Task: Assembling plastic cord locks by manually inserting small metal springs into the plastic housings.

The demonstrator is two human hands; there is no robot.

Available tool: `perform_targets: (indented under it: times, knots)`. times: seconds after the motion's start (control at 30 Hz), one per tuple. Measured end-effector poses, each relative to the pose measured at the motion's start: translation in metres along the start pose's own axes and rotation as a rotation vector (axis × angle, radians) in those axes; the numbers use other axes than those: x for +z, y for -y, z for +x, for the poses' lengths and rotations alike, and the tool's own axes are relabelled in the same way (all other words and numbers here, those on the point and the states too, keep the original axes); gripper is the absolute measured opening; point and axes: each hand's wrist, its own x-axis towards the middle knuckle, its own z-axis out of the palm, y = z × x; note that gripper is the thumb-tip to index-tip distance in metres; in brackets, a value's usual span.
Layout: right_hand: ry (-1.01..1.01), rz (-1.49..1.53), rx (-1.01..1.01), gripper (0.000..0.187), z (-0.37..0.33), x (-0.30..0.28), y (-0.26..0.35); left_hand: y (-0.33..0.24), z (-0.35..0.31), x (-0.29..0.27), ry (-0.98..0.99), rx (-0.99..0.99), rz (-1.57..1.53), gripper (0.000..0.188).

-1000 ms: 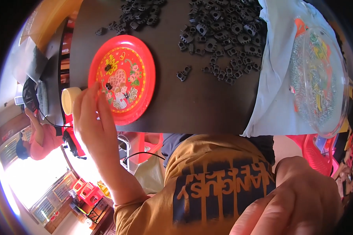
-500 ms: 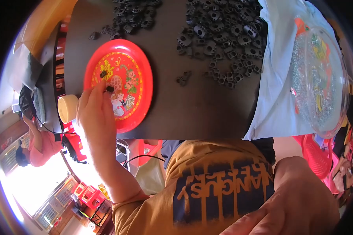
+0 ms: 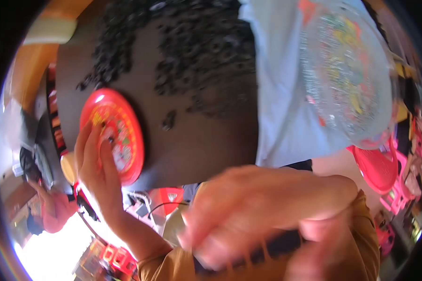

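Note:
My left hand [image 3: 98, 168] rests over the left part of a round red tray [image 3: 135, 164] printed with flowers and figures. Its fingers are stretched out with a gap between them and the thumb. Beside the thumb tip lies a small black piece [image 3: 110, 139]; another dark piece [image 3: 103, 124] is close to the fingertips. My right hand [image 3: 262, 201] is raised in front of my body, beyond the table's near edge. Motion smears its fingers, so anything in them cannot be made out. Small black plastic parts [image 3: 197, 51], shaped like toothed clip halves, spread across the table's far side.
A pale blue cloth [image 3: 279, 107] covers the table's right end. On it stands a clear round container [image 3: 344, 75] of silvery bits with a coloured print. A tan cup-like object [image 3: 68, 167] is left of the tray. Another person [image 3: 56, 210] in pink is at far left.
The view has shifted, so the table's things appear further left. My right hand has come up from low right to the front of my body. My left hand stays over the tray.

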Motion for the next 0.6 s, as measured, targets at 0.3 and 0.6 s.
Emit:
perform_targets:
  times: [0.3, 0.6]
  knots:
    - [0.068, -0.347, 0.12, 0.02, -0.012, -0.017, -0.02, -0.081, 0.037, -0.001, 0.038, 0.281, -0.096, 0.035]
    - [-0.004, -0.256, -0.019, 0.016, -0.02, -0.017, -0.027, -0.198, 0.088, 0.022, 0.314, 0.755, -0.295, 0.04]
